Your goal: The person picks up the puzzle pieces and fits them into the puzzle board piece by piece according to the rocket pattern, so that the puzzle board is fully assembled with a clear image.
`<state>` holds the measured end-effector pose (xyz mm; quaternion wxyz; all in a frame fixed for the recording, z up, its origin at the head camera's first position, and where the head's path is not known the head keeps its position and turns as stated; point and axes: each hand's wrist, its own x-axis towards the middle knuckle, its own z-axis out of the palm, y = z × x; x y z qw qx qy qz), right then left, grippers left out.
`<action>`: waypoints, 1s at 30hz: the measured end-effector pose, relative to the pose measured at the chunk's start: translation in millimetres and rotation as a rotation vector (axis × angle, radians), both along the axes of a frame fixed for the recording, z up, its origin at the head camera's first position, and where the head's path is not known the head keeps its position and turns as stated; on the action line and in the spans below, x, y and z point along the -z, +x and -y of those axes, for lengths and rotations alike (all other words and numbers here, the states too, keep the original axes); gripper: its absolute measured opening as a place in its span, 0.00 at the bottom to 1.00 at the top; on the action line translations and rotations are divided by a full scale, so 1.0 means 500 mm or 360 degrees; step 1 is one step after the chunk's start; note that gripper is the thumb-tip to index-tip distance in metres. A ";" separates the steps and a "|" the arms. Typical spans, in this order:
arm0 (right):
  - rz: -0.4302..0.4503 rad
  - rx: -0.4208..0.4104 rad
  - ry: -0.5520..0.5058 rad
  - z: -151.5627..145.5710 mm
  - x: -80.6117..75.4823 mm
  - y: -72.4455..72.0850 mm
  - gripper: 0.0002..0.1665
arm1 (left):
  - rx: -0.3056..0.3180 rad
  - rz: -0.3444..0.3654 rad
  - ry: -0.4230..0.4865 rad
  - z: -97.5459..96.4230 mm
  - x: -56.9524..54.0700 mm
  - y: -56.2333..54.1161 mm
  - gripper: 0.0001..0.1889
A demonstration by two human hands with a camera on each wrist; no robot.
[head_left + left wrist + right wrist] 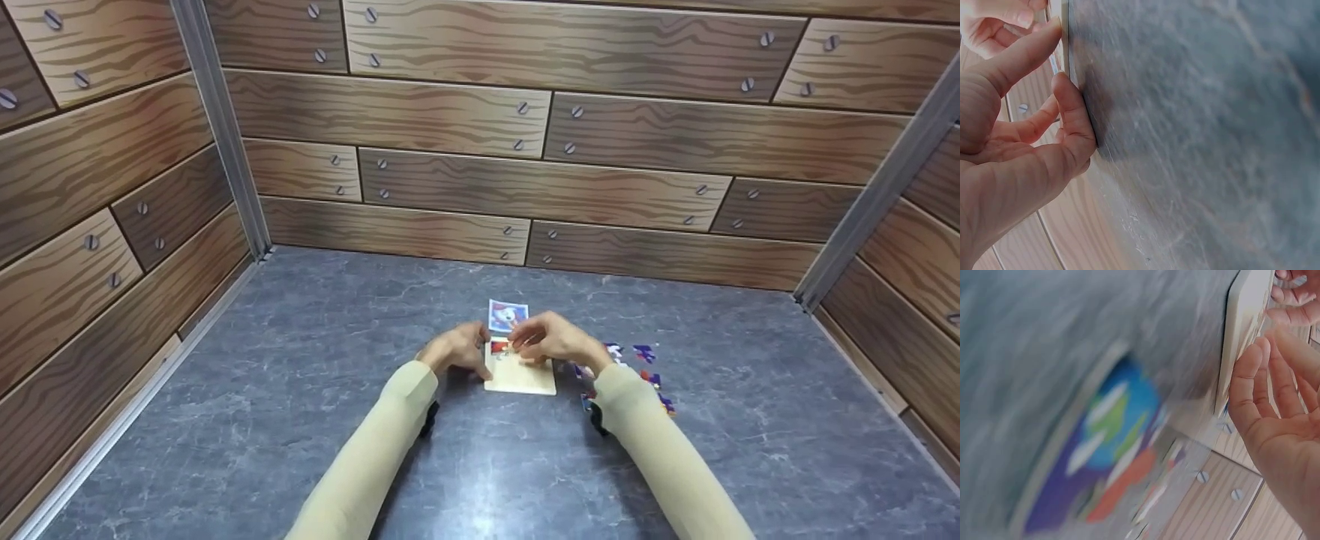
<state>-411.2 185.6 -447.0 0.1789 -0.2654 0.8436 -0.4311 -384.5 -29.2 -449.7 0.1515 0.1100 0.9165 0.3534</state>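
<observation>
A pale wooden puzzle board [523, 379] lies on the table, with a few coloured pieces [499, 347] in its far left corner. My left hand [459, 348] holds the board by its left edge, thumb near the front corner. In the left wrist view, the thumb [1044, 42] and a bent finger [1072, 104] meet the board's rim. Over the board, my right hand [555, 337] has its bent fingers [1246, 377] lowered to the surface near the fitted pieces. Its fingertips are partly hidden, so I cannot tell whether they pinch a piece.
Just beyond the board lies a small picture card [508, 315] showing a white character on blue. Loose jigsaw pieces [643, 352] are scattered to the right, partly under the right forearm; one large piece [1112, 433] shows blurred up close. Wood-patterned walls [450, 180] enclose the grey table [337, 337].
</observation>
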 end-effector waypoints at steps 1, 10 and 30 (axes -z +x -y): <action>0.0003 0.0003 -0.0003 -0.005 -0.001 0.000 0.20 | -0.0005 0.0005 0.0005 0.000 0.000 -0.001 0.32; 0.0050 0.0025 0.0016 -0.054 -0.007 0.003 0.20 | -0.0009 0.0018 -0.0003 0.003 0.002 0.000 0.31; -0.0057 0.0048 0.0076 -0.158 -0.030 0.001 0.20 | -0.0046 0.0049 -0.0012 -0.004 0.001 0.000 0.32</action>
